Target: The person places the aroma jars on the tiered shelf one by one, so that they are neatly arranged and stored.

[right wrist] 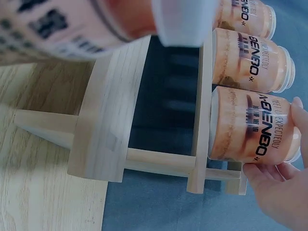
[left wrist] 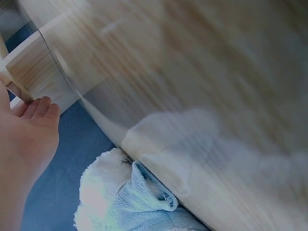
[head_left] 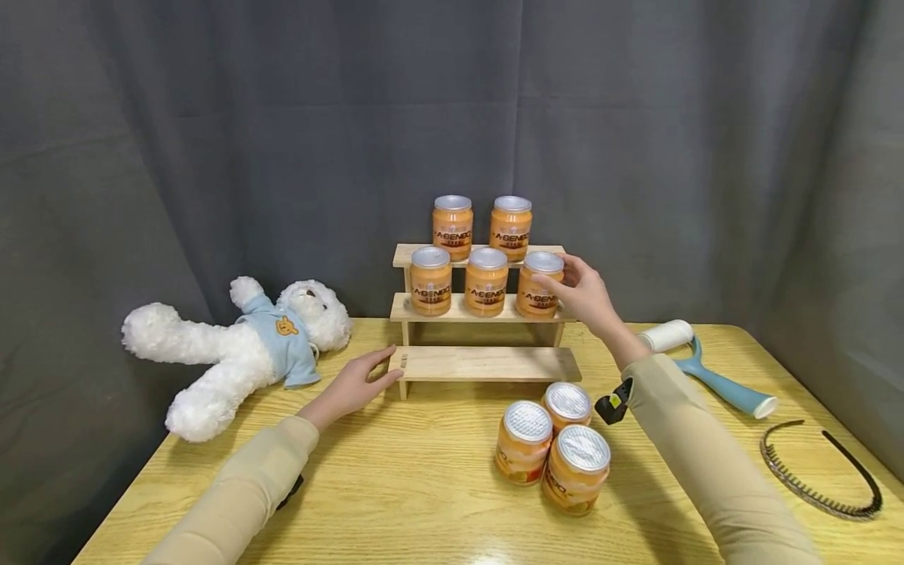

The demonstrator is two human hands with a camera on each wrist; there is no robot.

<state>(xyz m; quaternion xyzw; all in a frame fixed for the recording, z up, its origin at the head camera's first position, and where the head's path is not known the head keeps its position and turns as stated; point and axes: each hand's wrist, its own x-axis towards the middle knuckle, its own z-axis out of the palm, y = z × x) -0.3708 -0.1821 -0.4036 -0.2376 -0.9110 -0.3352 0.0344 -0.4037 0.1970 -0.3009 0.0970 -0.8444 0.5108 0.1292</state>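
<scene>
My right hand (head_left: pixel 585 294) grips an orange can (head_left: pixel 539 294) with a silver lid, at the right end of the middle step of a wooden tiered stand (head_left: pixel 487 364). In the right wrist view, thumb and fingers of the right hand (right wrist: pixel 284 185) hold that can (right wrist: pixel 252 126) around its lid end. Two similar cans (head_left: pixel 486 282) stand to its left on the same step, and two more cans (head_left: pixel 452 227) are on the top step. At the lowest step's left end, my left hand (head_left: pixel 353 386) holds the plank between thumb and fingers.
Three more cans (head_left: pixel 577 468) cluster on the table before the stand's right side. A white plush bear (head_left: pixel 229 345) in a blue top lies at left. To the right are a blue-handled lint roller (head_left: pixel 727 388) and a dark toothed headband (head_left: pixel 812 498). Grey curtain (head_left: pixel 452 102) hangs behind.
</scene>
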